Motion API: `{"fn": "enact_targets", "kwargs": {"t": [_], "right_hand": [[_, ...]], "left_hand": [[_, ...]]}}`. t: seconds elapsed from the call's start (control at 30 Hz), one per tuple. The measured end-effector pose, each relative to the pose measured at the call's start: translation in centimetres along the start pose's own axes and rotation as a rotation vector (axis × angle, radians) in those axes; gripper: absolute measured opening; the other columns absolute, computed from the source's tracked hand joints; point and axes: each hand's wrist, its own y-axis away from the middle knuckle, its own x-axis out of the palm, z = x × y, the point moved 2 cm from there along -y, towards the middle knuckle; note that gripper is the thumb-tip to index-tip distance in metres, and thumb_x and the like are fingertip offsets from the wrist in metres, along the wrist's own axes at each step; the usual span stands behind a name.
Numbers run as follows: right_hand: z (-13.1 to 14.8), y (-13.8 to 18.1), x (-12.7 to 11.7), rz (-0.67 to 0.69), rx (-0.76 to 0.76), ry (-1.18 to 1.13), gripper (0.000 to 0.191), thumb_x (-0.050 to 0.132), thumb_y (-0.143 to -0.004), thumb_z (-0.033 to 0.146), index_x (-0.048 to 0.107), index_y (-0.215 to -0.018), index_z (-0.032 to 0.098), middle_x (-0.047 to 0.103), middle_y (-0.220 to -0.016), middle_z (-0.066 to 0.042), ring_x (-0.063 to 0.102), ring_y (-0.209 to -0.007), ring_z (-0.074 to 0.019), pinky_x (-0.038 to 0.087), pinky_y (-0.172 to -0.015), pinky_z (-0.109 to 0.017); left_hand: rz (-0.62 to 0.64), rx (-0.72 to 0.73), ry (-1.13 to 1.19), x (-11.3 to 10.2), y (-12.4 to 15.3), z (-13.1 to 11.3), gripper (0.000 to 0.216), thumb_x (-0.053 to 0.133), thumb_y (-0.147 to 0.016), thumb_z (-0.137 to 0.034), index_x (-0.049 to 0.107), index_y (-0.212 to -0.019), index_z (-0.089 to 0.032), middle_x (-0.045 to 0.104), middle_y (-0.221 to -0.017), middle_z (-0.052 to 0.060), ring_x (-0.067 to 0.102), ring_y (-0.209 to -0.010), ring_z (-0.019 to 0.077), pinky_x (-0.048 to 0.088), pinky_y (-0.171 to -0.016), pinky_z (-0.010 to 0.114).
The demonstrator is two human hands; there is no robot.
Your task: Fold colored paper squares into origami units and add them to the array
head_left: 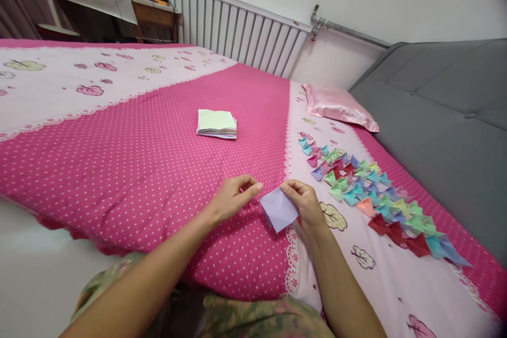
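Purple paper (278,211), folded, is over the pink bed (158,142), just right of the left hand (232,198), which is empty, thumb and finger a bit apart. The right hand (306,202), nearer, pinches 1 edge.

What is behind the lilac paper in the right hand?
Around the lilac paper, pink dotted bedspread shows, with white lace trim near its lower right. Covered: the bedding directly behind it, and any fingers of the right hand behind it.
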Motion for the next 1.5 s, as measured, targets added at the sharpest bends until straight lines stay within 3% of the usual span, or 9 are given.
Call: {"fn": "enact_targets", "kwargs": {"t": [0.1, 0.2, 0.53, 0.73, 0.97, 1.33, 1.5], "right_hand": [[-0.3, 0.9, 1.5, 0.101, -0.039, 0.11, 0.015, 0.072, -0.063, 0.028, 0.065, -0.066, 0.016, 0.061, -0.06, 0.002, 0.051, -0.051, -0.0093, 0.039, -0.048, -0.02], [-0.5, 1.3, 2.1, 0.111, -0.105, 0.236, 0.014, 0.071, -0.065, 0.03, 0.067, -0.067, 0.016, 0.064, -0.063, 0.0, 0.055, -0.057, -0.012, 0.043, -0.054, -0.022], [-0.6, 1.0, 1.9, -0.007, -0.257, 0.334, 0.014, 0.067, -0.07, 0.031, 0.07, -0.074, 0.018, 0.068, -0.072, -0.002, 0.06, -0.067, -0.0157, 0.047, -0.064, -0.027], [-0.8, 0.9, 1.7, -0.017, -0.235, 0.32, 0.015, 0.067, -0.07, 0.031, 0.069, -0.073, 0.017, 0.068, -0.069, -0.002, 0.059, -0.063, -0.0145, 0.046, -0.06, -0.025], [-1.0, 1.3, 2.5, 0.086, -0.2, 0.36, 0.017, 0.067, -0.07, 0.031, 0.07, -0.074, 0.016, 0.069, -0.069, -0.004, 0.06, -0.061, -0.0152, 0.046, -0.057, -0.025], [-1.1, 0.5, 1.7, -0.004, -0.183, 0.343, 0.018, 0.066, -0.07, 0.034, 0.067, -0.068, 0.015, 0.061, -0.058, 0.0, 0.054, -0.054, -0.0121, 0.043, -0.056, -0.025], [-0.6, 0.4, 1.2, -0.034, -0.279, 0.261, 0.013, 0.064, -0.072, 0.03, 0.064, -0.077, 0.018, 0.061, -0.07, -0.001, 0.054, -0.066, -0.0134, 0.044, -0.063, -0.026]], "left_hand": [[0.182, -0.052, 0.03, 1.6, 0.3, 0.8, 0.035, 0.052, -0.077, -0.045, 0.058, -0.066, -0.012, 0.048, -0.056, -0.001, 0.041, -0.05, 0.0086, 0.028, -0.045, 0.02], [0.253, -0.089, 0.019, 2.5, 0.3, 1.8, 0.042, 0.051, -0.076, -0.046, 0.048, -0.05, -0.013, 0.035, -0.048, -0.004, 0.03, -0.044, 0.0063, 0.02, -0.042, 0.021], [0.121, -0.148, 0.25, 2.2, -0.4, 3.1, 0.046, 0.052, -0.074, -0.052, 0.06, -0.059, -0.009, 0.044, -0.05, -0.001, 0.034, -0.044, 0.0061, 0.023, -0.044, 0.022], [0.042, -0.188, 0.244, 1.9, -0.3, 2.4, 0.046, 0.052, -0.074, -0.052, 0.061, -0.061, -0.009, 0.047, -0.051, 0.0, 0.037, -0.045, 0.0063, 0.025, -0.045, 0.021], [-0.01, -0.245, 0.309, 1.8, -0.2, 2.1, 0.041, 0.059, -0.07, -0.048, 0.065, -0.065, -0.008, 0.052, -0.051, 0.001, 0.04, -0.043, 0.0065, 0.026, -0.044, 0.021], [-0.127, -0.34, 0.484, 0.8, -0.4, 1.3, 0.038, 0.063, -0.069, -0.045, 0.068, -0.07, -0.007, 0.064, -0.059, 0.009, 0.052, -0.046, 0.0107, 0.034, -0.047, 0.022], [-0.193, -0.392, 0.567, 0.3, -0.5, 1.3, 0.033, 0.064, -0.07, -0.041, 0.066, -0.069, -0.008, 0.064, -0.058, 0.008, 0.054, -0.047, 0.0117, 0.036, -0.047, 0.022]]}}
